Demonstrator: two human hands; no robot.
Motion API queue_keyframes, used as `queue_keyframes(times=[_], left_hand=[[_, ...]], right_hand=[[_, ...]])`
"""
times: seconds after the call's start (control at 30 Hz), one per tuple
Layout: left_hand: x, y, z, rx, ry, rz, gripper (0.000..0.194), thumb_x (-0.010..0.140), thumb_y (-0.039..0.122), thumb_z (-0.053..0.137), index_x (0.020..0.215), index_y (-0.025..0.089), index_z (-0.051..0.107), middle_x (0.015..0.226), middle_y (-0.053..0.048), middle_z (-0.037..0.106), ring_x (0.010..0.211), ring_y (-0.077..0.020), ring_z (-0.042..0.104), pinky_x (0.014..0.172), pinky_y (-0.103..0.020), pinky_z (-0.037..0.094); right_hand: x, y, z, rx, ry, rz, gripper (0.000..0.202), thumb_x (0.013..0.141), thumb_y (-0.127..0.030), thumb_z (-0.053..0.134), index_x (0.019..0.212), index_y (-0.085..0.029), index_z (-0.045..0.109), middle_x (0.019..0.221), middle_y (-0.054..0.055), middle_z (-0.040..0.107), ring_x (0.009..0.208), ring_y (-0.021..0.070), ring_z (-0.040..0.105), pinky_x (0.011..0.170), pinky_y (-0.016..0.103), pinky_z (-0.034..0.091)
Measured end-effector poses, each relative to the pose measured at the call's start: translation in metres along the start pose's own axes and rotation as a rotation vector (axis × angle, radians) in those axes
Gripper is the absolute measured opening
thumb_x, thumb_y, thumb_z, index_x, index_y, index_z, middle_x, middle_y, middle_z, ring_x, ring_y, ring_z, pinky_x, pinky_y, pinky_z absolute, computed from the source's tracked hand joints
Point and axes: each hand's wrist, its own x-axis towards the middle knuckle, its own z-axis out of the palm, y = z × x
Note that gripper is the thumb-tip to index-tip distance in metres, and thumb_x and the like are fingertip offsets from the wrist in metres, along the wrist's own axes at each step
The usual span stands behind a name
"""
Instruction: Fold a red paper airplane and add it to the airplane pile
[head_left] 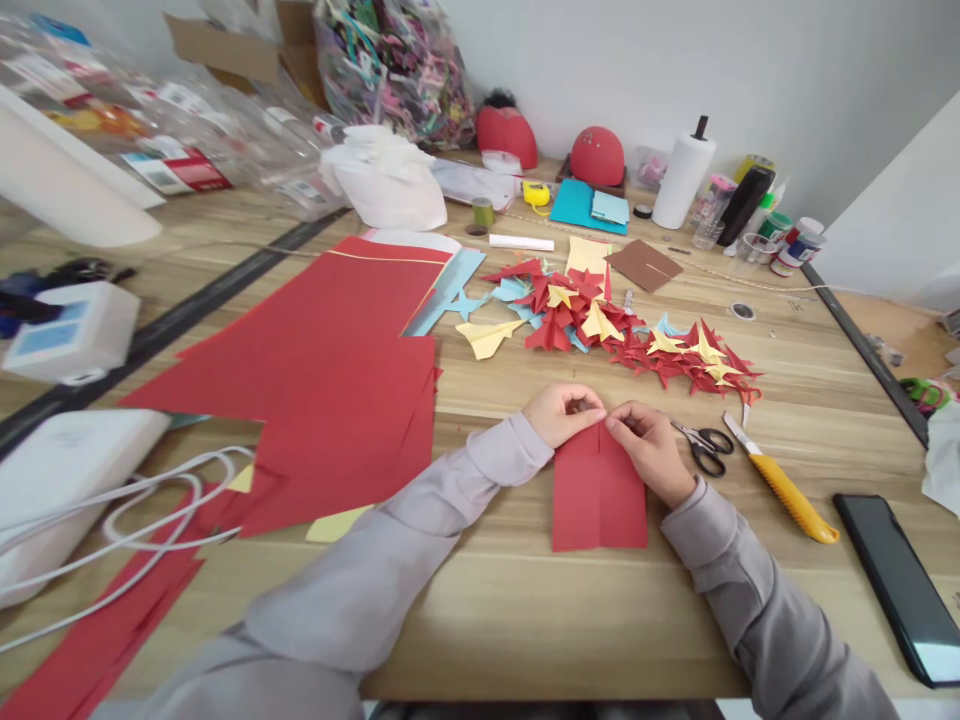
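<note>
A red paper (599,500) with a crease down its middle lies on the wooden table, its top edge under both hands. My left hand (564,414) pinches the top edge from the left, thumb and index finger together. On the right, my right hand (646,445) pinches the same edge, its fingertips almost touching the left ones. The very top of the paper is hidden by the fingers. Beyond the hands lies a pile of folded red, yellow and blue paper pieces (551,325). Large red sheets (330,400) are stacked to the left.
Black scissors (705,447), a yellow cutter (791,492) and a phone (896,580) lie to the right. A white device (75,480) with cables is at the left. At the back stand a white roll (683,180), small bottles and a blue paper stack (581,208).
</note>
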Motion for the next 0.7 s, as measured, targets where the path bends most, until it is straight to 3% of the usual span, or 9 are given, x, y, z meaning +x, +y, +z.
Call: queue_keyframes(times=[0.27,0.53,0.7], left_hand=[[0.001,0.002,-0.005,0.029,0.034,0.018,0.016,0.066,0.027,0.07,0.063,0.013,0.064,0.057,0.001,0.061,0.055,-0.01,0.051,0.057,-0.023,0.042],[0.009,0.013,-0.032,-0.067,0.178,0.005,0.022,0.055,0.032,0.076,0.06,0.014,0.064,0.059,0.0,0.062,0.059,-0.0115,0.054,0.058,-0.024,0.043],[0.01,0.016,-0.034,-0.123,0.2,-0.077,0.024,0.054,0.032,0.076,0.061,0.013,0.062,0.054,0.002,0.058,0.052,-0.0095,0.051,0.051,-0.023,0.04]], right_hand=[[0.0,-0.004,0.0,0.029,0.008,0.025,0.02,0.073,-0.037,0.064,0.065,-0.02,0.057,0.058,-0.003,0.052,0.053,0.0102,0.042,0.05,0.023,0.034],[0.002,-0.001,-0.003,0.142,0.065,0.039,0.013,0.068,-0.028,0.063,0.061,-0.02,0.055,0.054,-0.004,0.051,0.051,0.0102,0.044,0.05,0.023,0.035],[0.002,0.001,-0.004,0.269,0.146,0.074,0.015,0.071,-0.032,0.063,0.066,-0.021,0.054,0.055,-0.005,0.051,0.049,0.0102,0.045,0.049,0.023,0.037]])
